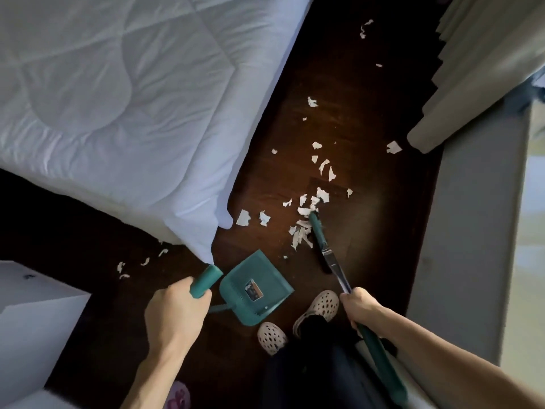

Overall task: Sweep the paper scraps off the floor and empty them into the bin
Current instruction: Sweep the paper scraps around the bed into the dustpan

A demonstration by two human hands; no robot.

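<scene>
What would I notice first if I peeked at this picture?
Probably the white paper scraps scattered down the dark floor beside the big pale duvet. Next, the left hand holding the teal dustpan by its handle, and the right hand gripping the broom in the scraps.

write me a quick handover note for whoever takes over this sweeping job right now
Left hand: shut on the dustpan handle; the dustpan sits on the floor by the feet.
Right hand: shut on the broom, its head against a pile of scraps.
Done: some scraps gathered near the pan; none visibly in it.
Left: sweep in the scattered scraps further up the floor and the few beside the bed, then empty into the bin, which is not in view.
</scene>
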